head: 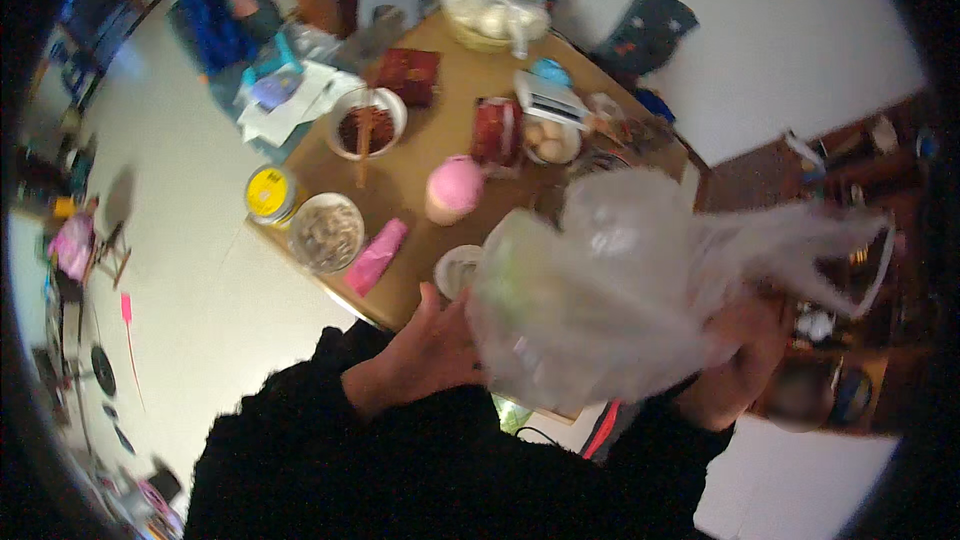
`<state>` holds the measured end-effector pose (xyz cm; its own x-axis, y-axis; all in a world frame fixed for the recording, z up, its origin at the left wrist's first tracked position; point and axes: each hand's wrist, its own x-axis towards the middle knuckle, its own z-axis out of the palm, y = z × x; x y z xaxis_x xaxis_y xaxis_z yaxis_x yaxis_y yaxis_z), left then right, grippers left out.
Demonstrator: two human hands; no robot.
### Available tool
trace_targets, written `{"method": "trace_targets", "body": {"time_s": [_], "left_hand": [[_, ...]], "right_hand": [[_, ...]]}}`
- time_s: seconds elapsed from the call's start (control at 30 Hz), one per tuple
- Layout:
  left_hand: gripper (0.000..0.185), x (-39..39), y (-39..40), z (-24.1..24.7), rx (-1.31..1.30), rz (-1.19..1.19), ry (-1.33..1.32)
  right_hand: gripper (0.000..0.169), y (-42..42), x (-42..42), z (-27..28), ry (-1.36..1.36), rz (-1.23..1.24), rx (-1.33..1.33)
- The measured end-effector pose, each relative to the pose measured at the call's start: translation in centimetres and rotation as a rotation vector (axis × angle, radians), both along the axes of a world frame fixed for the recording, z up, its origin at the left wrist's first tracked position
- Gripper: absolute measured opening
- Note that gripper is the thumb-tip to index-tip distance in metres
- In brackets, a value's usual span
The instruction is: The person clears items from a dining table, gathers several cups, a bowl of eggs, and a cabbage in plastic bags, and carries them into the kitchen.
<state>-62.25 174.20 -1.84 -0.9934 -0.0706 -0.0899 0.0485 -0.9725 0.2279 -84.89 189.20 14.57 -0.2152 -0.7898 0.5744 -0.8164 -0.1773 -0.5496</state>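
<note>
A full, translucent plastic bag, blurred, is held up over the near right part of the table. My right hand grips it at the gathered side, and its loose handles spread out to the right. Against the bag's left side rests my left hand, thumb raised and the other fingers hidden by the plastic. Something pale green shows faintly through the bag; its contents are otherwise unclear. Just beyond my left thumb sits a small white bowl, partly covered by the bag. A pink packet lies left of that.
Farther left are a bowl of pale pieces and a yellow-lidded jar. Chopsticks lie across a bowl of dark red food. Beyond are a pink-topped container, red packets, a bowl of eggs and a white scale.
</note>
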Motion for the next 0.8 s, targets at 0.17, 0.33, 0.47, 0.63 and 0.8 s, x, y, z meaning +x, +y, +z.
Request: {"method": "trace_targets", "body": {"time_s": [0.17,0.33,0.47,0.63,0.8], "left_hand": [[0.080,3.4,-0.8,-0.3,0.094,0.102,-0.186],[0.070,8.4,-3.4,-1.0,-0.178,0.280,-0.160],[0.059,16.4,-6.8,-2.3,0.008,0.366,-0.087],[0.060,29.4,-11.9,-6.0,-0.073,0.590,-0.220],[0.061,41.2,-14.7,-9.2,-0.522,0.906,-0.257]], "right_hand": [[0.011,-2.4,4.4,-1.1,-0.102,0.482,0.182],[0.015,-5.3,9.3,-0.6,-0.021,0.658,0.228],[0.031,-9.2,14.6,0.8,0.010,0.752,0.407],[0.047,-14.7,21.1,-0.9,-0.191,0.853,0.369],[0.050,-17.4,23.0,-2.9,-0.133,0.797,0.559]]}}
